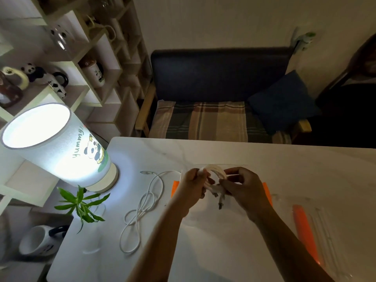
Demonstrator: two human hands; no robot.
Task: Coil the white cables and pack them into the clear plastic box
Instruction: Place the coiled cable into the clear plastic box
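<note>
Head view: a coiled white cable [215,171] arches between both hands above the marble-look table [284,169], its plug ends dangling toward 6 o'clock. Left hand [192,187] grips the bundle; right hand [242,187] pinches it — a loose white cable [142,208] sprawls at 9 o'clock.

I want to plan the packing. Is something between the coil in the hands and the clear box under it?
Nothing visible is. Both hands, left and right, hold the coil right above the open box; its lid lies off to the right. The loose cable lies left of the box, clear of the way.
</note>
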